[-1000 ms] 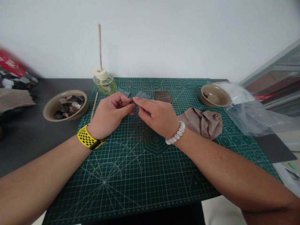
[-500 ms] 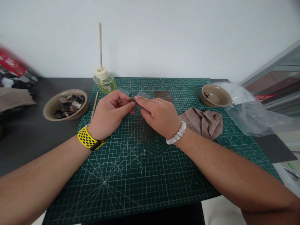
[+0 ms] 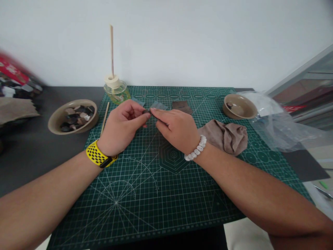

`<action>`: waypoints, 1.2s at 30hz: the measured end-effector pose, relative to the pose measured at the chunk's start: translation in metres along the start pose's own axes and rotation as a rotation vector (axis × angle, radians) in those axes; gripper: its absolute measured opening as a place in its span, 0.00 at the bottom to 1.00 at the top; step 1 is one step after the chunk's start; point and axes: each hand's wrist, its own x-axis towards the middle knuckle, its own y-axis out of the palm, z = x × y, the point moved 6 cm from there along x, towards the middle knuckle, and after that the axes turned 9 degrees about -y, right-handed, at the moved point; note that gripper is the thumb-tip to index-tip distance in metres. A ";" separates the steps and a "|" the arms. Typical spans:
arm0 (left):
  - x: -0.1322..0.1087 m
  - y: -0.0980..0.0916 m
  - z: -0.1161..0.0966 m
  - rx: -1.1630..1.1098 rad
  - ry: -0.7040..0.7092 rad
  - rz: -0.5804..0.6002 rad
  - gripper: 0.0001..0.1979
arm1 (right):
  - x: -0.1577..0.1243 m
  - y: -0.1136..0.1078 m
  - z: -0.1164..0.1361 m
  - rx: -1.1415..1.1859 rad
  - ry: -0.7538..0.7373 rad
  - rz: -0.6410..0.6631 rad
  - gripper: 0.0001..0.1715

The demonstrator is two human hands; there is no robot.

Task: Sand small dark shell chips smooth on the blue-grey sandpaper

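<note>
Over the green cutting mat my left hand and my right hand meet fingertip to fingertip. Both pinch a small dark piece, mostly hidden between thumbs and forefingers. My left wrist carries a yellow band, my right a white bead bracelet. Just behind the hands lie grey-blue sheets and a dark brown sheet flat on the mat.
A tan bowl of several dark and pale chips stands left. A glass bottle with an upright stick stands behind, a loose stick beside it. A crumpled brown cloth, a second bowl and a clear plastic bag lie right.
Both hands have lifted very slightly and kept their pinch on the small piece; nothing else moved.
</note>
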 end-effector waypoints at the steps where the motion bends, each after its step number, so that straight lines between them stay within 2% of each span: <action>1: 0.000 0.000 0.000 -0.014 0.010 -0.001 0.09 | 0.000 0.001 -0.001 0.010 0.022 0.007 0.28; 5: 0.001 0.002 0.001 -0.040 -0.019 0.031 0.08 | -0.002 0.001 -0.006 0.065 0.059 -0.033 0.27; 11: 0.002 0.004 0.005 -0.094 -0.104 0.054 0.11 | -0.004 -0.003 -0.005 0.097 0.036 -0.112 0.28; 18: 0.001 0.001 0.001 0.058 -0.040 0.044 0.08 | -0.002 0.000 0.005 0.127 -0.066 -0.013 0.32; 23: 0.001 -0.003 0.000 0.066 -0.009 -0.025 0.08 | -0.001 -0.003 0.002 0.122 -0.013 -0.013 0.31; 29: 0.001 -0.002 0.004 0.000 -0.019 -0.009 0.09 | 0.000 -0.001 0.001 0.187 0.037 -0.016 0.31; 36: -0.001 0.000 -0.002 -0.013 -0.004 0.026 0.13 | 0.000 0.002 -0.004 0.170 0.098 0.002 0.27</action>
